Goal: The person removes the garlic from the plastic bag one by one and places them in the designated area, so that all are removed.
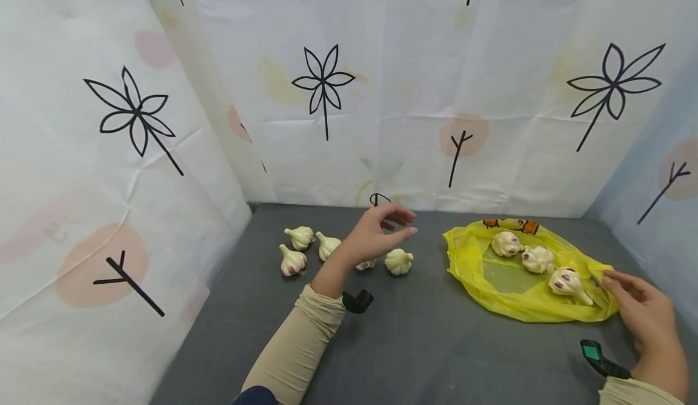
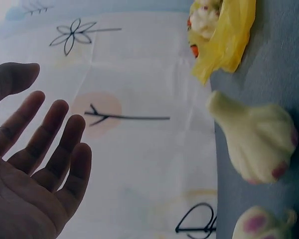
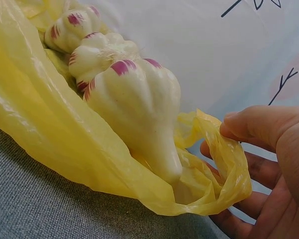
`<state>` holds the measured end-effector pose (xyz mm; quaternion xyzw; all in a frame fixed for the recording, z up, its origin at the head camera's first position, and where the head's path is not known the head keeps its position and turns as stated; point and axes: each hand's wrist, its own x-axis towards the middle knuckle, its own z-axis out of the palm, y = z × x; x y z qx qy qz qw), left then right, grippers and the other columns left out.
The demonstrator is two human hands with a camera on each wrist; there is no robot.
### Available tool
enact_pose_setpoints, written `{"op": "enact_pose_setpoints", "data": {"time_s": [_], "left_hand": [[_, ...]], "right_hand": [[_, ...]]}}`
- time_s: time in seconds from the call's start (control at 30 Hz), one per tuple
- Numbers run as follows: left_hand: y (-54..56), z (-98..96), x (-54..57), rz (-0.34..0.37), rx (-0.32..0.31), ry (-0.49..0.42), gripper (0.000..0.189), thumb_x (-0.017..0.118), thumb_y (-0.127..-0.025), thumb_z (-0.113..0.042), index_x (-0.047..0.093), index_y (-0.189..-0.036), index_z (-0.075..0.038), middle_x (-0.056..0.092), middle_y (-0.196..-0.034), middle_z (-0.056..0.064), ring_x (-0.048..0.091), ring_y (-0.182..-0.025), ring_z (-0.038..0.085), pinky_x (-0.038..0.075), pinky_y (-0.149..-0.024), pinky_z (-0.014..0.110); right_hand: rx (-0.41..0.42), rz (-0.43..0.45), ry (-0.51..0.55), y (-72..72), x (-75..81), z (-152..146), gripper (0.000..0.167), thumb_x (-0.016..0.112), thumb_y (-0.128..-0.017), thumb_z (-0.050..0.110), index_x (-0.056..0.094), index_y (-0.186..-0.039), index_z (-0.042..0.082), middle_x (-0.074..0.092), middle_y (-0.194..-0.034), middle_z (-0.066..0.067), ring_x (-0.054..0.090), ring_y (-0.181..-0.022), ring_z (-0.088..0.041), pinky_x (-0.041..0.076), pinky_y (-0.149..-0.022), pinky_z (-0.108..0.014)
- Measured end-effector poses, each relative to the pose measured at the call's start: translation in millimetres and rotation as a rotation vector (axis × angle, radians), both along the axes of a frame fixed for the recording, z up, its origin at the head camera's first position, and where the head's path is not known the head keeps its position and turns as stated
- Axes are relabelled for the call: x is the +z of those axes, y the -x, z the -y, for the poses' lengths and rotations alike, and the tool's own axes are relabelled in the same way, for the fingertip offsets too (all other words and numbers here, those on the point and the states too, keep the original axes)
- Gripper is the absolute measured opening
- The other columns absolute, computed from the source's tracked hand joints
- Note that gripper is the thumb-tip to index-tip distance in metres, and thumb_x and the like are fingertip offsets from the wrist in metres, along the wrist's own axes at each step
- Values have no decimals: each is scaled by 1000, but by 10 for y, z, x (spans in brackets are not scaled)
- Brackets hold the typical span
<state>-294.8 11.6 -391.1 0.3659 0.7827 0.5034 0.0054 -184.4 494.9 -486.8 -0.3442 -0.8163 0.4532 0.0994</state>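
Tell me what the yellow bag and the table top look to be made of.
Yellow bag: thin plastic film, glossy and half see-through; it crumples into soft folds where the right hand pinches its edge, and the garlic shows through it. Table top: dark grey and matte, faintly textured, possibly a felt or rubber mat.

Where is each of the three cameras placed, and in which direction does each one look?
Head: high, facing forward and down at the grey table; both forearms show, left hand open above loose garlic bulbs.
Left wrist: low by the open palm, looking across the table at a garlic bulb.
Right wrist: low, close to the right hand pinching the yellow plastic bag.
Shared: all three show the bag with garlic inside.
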Motion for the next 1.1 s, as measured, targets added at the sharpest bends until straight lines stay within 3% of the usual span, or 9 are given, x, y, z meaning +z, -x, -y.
{"op": "enact_pose_setpoints", "data": {"time_s": [0.2,0.3,0.43,0.6,0.8,0.93,1.1], "left_hand": [[-13,-331,-28,-24,-53,18,32,72,-103,-23,68,-133,-14,70,-132,4,68,-121,29,58,-102,39],[-15,-489,-19,-43,-72,17,32,72,-103,-23,68,-133,-15,69,-132,3,69,-119,24,58,-100,33],[-4,-694,4,-28,-99,3,31,71,-104,-25,67,-133,-15,69,-133,1,67,-114,9,57,-100,28],[11,-907,4,8,-119,-9,30,71,-104,-23,68,-132,-12,69,-133,5,67,-114,9,55,-98,21],[36,-1132,-29,17,-113,-27,31,70,-104,-20,68,-133,-9,69,-133,6,68,-114,11,54,-98,18],[32,-1268,-69,36,-94,-54,30,69,-105,-22,68,-133,-10,69,-133,6,65,-109,0,55,-98,19],[7,-1411,-107,62,-109,-84,27,69,-106,-23,68,-130,-12,68,-130,4,62,-105,-6,54,-95,16]], "right_hand": [[16,-2,-12,-4,-35,2,58,44,-112,46,47,-162,17,35,-171,-5,29,-160,-36,31,-129,-56],[21,-2,-14,-8,-36,1,58,44,-112,46,47,-162,16,35,-172,-6,29,-161,-36,31,-129,-56],[8,2,-18,-6,-28,-6,57,45,-112,48,49,-161,20,42,-166,1,32,-158,-33,33,-128,-55],[10,-6,-22,-12,-33,-21,57,45,-111,49,49,-161,22,44,-161,7,33,-158,-33,33,-128,-55],[5,-23,-32,-28,-43,-43,53,47,-110,50,53,-157,26,49,-145,19,49,-134,-9,37,-126,-51],[3,-20,-38,-22,-34,-40,55,47,-111,49,53,-158,22,52,-142,15,50,-126,-6,38,-125,-53],[4,-18,-29,-15,-25,-29,56,47,-111,48,52,-159,19,53,-143,13,49,-118,1,38,-125,-53]]}}
